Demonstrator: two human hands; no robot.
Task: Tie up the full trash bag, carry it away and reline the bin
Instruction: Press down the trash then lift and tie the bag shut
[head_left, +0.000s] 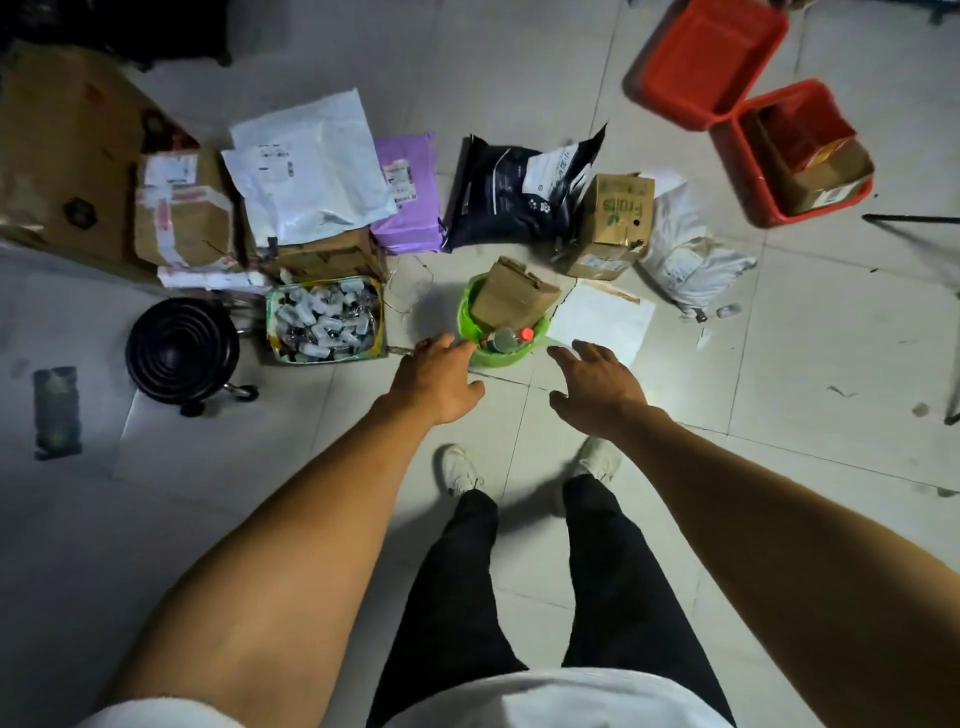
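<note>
A small bin lined with a bright green trash bag (470, 332) stands on the tiled floor ahead of my feet. It is full: a brown cardboard box (511, 296) sticks out of it, with bottles (506, 339) beside the box. My left hand (439, 379) reaches out with relaxed fingers, its fingertips at the bag's left rim; contact is unclear. My right hand (595, 376) is spread open just right of the bin, above the floor, holding nothing.
Parcels and cardboard boxes (182, 208) lie in a row behind the bin. A box of small bottles (324, 322) sits to its left, a black round stool (182, 348) further left. A white sheet (602, 322) lies right of the bin. Red baskets (789, 156) stand at the far right.
</note>
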